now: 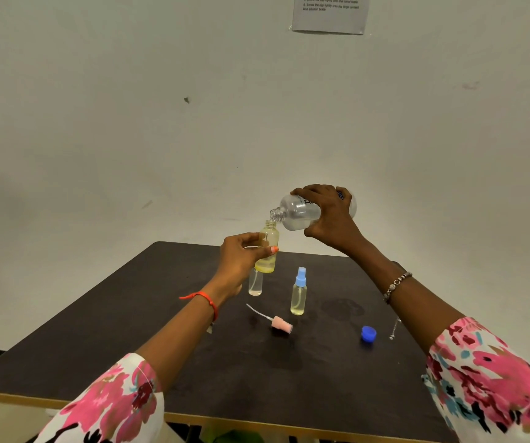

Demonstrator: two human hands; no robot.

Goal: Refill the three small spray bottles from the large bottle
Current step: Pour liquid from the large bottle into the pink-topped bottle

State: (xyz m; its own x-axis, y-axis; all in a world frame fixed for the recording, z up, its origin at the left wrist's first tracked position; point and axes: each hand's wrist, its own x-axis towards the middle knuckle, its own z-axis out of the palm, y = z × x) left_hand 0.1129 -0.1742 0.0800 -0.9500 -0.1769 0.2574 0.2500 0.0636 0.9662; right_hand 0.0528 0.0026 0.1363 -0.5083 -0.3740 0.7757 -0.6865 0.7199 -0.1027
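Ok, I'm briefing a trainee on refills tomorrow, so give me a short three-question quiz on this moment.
1. Multiple choice: which spray head lies loose on the table? A) blue B) pink C) white
2. True or false: the right hand holds the large clear bottle upright, far from the small yellowish bottle in the left hand.
3. Fill in: the blue screw cap lies on the person's ____ side.

Key:
1. B, the pink spray head.
2. False: it is tilted, mouth at the small bottle's open neck.
3. Right.
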